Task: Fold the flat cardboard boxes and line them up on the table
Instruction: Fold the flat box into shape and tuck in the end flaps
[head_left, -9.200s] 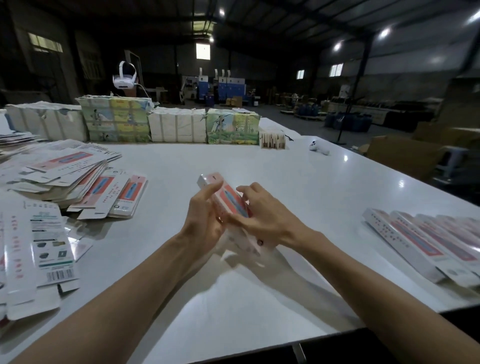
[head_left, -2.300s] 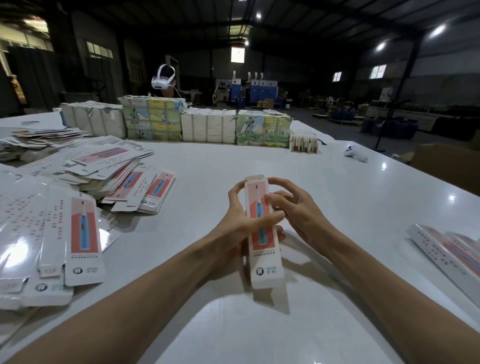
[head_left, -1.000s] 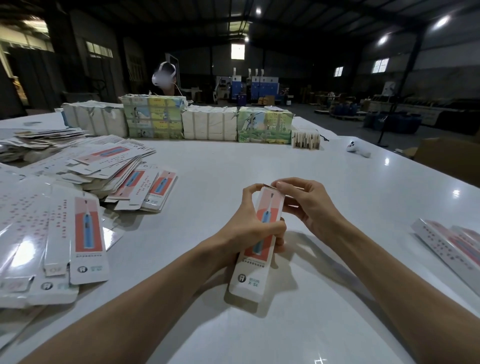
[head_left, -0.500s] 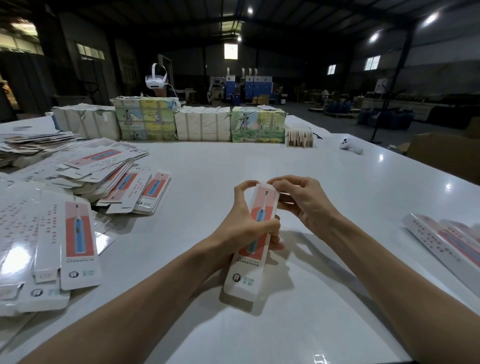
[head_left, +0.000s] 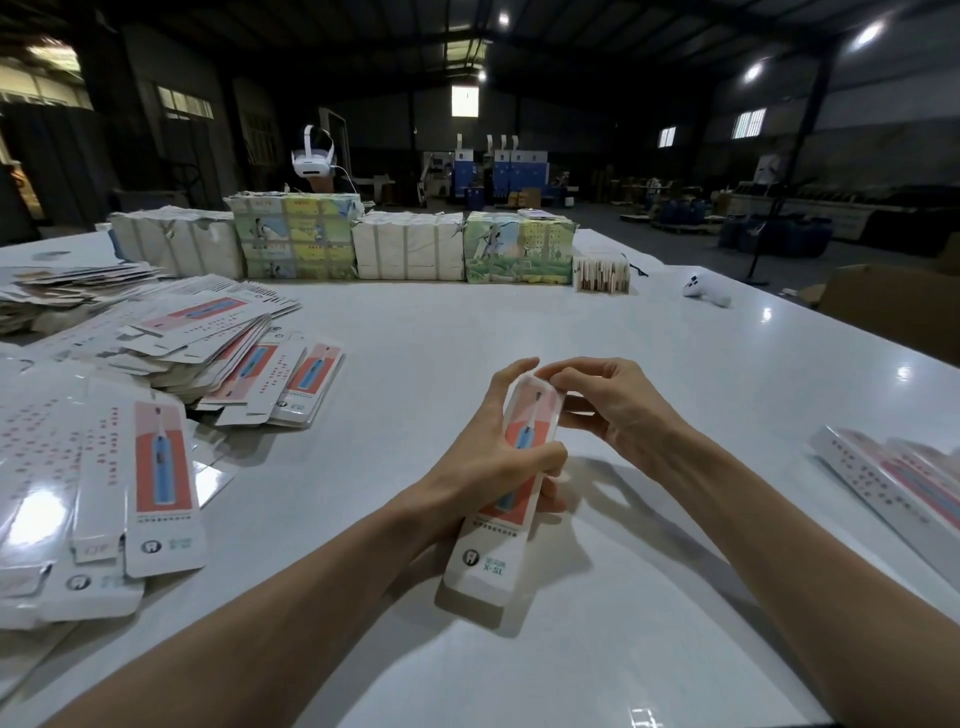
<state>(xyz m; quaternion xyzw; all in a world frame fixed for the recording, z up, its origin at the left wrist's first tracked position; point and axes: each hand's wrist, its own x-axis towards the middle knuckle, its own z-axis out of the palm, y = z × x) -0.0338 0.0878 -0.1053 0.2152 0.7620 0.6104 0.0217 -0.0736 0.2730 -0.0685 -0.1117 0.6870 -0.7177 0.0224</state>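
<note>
At the far left, flat toothbrush-box blanks (head_left: 104, 493) are spread face up on the white table (head_left: 519, 322), overlapping one another. Just beyond them, a looser heap of blanks (head_left: 208, 343) of the same kind is fanned out toward the middle of the table. Along the far edge a row of wrapped bundles (head_left: 296, 241) is lined up, some white and some printed with pictures. A white headset (head_left: 313, 156) is seen behind them.

Near the middle, a folded toothbrush box (head_left: 485, 564) is held tilted, with its lower end toward the camera and its upper end leaning away and slightly to the right. It is gripped round its middle by the left hand (head_left: 480, 467): the thumb is laid across the printed front, the fingers are curled behind, and the index finger is stretched up along the left edge. The upper end is pinched by the right hand (head_left: 618, 410), whose fingertips are bent down onto the top. Whether the top flap is fully tucked in cannot be told, nor whether the lower end touches the table. The box is thus held between both hands, the left lower down and the right at the top.

Farther right, a white controller (head_left: 706, 293) lies near the far edge, well apart from the hands. At the right edge, folded boxes (head_left: 893, 483) are laid side by side on the table.
</note>
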